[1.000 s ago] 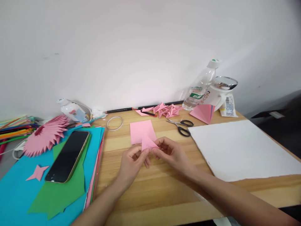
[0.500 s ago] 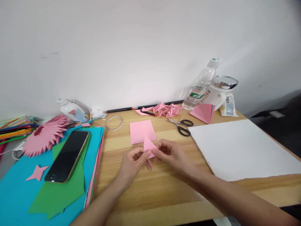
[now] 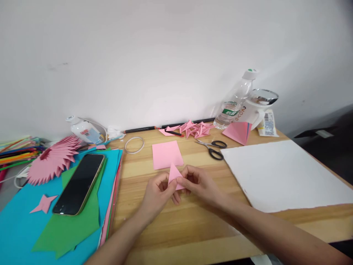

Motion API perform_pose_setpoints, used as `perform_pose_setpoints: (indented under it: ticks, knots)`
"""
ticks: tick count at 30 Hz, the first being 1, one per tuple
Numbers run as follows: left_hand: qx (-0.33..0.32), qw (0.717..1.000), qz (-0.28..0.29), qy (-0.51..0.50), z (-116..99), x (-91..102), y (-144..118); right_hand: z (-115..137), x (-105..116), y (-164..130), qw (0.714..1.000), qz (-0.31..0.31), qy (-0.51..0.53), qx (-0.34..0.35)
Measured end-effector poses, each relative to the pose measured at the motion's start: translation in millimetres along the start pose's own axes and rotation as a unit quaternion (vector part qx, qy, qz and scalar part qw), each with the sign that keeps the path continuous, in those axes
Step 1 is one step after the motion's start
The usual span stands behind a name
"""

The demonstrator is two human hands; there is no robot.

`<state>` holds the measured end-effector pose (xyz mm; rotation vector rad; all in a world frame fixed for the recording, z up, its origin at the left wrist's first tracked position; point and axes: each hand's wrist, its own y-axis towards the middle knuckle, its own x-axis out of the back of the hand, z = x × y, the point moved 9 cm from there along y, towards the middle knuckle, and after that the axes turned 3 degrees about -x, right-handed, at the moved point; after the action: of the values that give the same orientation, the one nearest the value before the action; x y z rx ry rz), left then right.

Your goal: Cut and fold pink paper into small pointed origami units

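A small piece of folded pink paper [image 3: 174, 173] is pinched between both hands, its pointed tip facing away from me. My left hand [image 3: 160, 189] grips its left side with thumb and fingers. On the right side, my right hand [image 3: 200, 183] closes on it, the two thumbs nearly meeting at its lower part. Just beyond lies a stack of square pink paper [image 3: 166, 154] on the wooden table [image 3: 176, 235]. Folded pink paper pieces [image 3: 197, 129] are heaped near the wall, close to black-handled scissors [image 3: 213, 148].
At left, a phone [image 3: 79, 184] rests on green paper [image 3: 66, 230] over blue sheets, beside a pink pleated paper piece [image 3: 55, 160]. A white board [image 3: 286, 176] covers the right side. A plastic bottle [image 3: 234, 101] and a white mug [image 3: 252, 108] stand behind.
The folded pink paper has tilted slightly, its tip now lower and more upright in outline. Both hands have shifted a little toward me and keep hold of it.
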<state>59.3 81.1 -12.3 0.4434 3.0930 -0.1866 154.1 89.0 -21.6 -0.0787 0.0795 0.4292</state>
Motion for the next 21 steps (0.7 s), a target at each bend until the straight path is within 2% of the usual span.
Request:
perform_pose_setpoints:
  ticks: [6,10,12,14,16,18,21]
  knots:
    - [0.011,0.998,0.008,-0.056,1.8,-3.9,1.0,-0.3,3.8,0.0,1.0,-0.01,0.024,-0.012]
    - [0.017,0.993,-0.039,-0.11,5.3,5.6,3.7,8.8,1.8,0.5,0.997,-0.006,0.067,0.03]
    - [0.025,0.987,-0.065,-0.143,6.7,10.1,3.8,13.1,5.1,-0.8,0.997,-0.027,0.04,0.06]
    - [0.037,0.983,-0.072,-0.164,6.8,10.7,3.2,19.6,10.7,-3.7,0.992,-0.063,-0.032,0.103]
    - [0.048,0.981,-0.062,-0.176,6.0,8.6,2.3,31.3,13.9,-8.9,0.972,-0.096,-0.128,0.172]
    - [0.059,0.98,-0.047,-0.187,5.4,6.2,1.4,44.1,12.6,-15.9,0.939,-0.115,-0.205,0.25]
    - [0.073,0.976,-0.034,-0.201,6.2,5.6,0.9,55.5,8.9,-24.3,0.899,-0.126,-0.262,0.327]
